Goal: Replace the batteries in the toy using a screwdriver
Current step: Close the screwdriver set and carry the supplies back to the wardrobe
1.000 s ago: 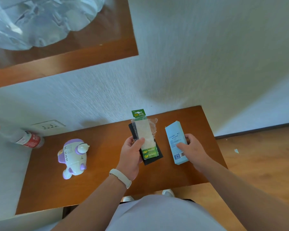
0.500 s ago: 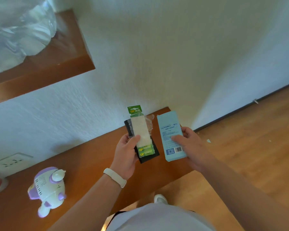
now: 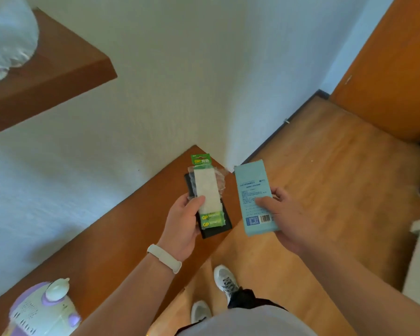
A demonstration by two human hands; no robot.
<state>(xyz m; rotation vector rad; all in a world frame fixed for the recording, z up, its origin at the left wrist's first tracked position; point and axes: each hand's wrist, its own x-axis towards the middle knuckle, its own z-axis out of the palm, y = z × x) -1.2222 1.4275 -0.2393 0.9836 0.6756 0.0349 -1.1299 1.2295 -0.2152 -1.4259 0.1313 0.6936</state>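
A battery pack [image 3: 207, 197] and a blue box [image 3: 255, 197] are held, one in each hand.
The battery pack is pinched, together with a flat black item [image 3: 217, 230], perhaps a case, by the curled fingers [image 3: 199, 202] of the left hand [image 3: 182, 229]. The blue box is gripped by the right hand [image 3: 285, 215], thumb on its face. The toy [image 3: 41, 309] is seen on the counter [image 3: 121, 238], lower left, well apart.

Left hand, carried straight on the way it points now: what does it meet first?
Probably the white wall behind the far corner of the table. The battery pack that the left hand holds would touch it first. Depth is hard to judge.
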